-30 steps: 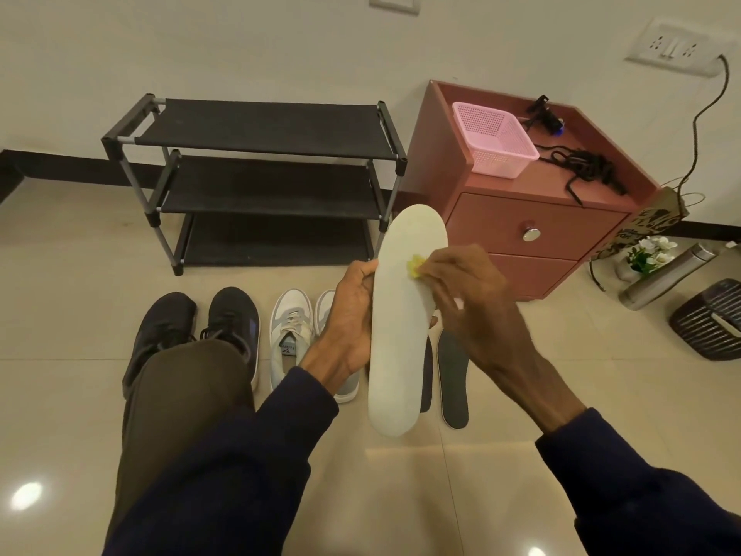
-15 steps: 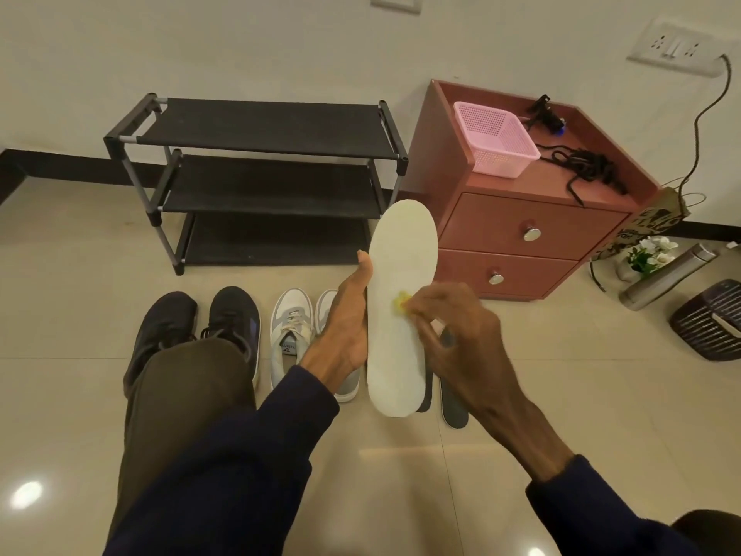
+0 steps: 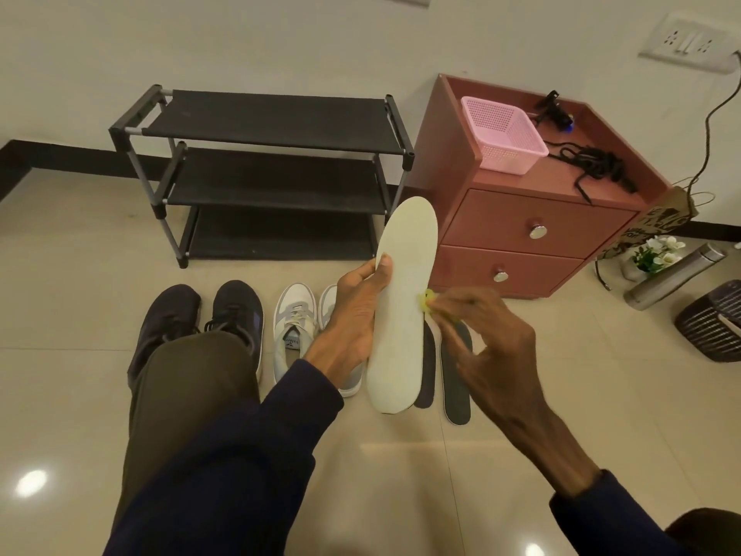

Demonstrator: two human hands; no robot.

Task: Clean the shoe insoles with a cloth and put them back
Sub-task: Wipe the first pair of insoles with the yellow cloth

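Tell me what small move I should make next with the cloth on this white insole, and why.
Probably sweep the yellow cloth inward across the white insole and down toward its lower end. Your right hand pinches the cloth at the insole's right edge, about mid-length, while your left hand grips the opposite edge, holding it upright, so the face seems steadied for a wipe.

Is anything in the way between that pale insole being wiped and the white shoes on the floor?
Nothing visible blocks it. The pale insole is held in the left hand just beside the white shoes; the dark insoles lie on its far side.
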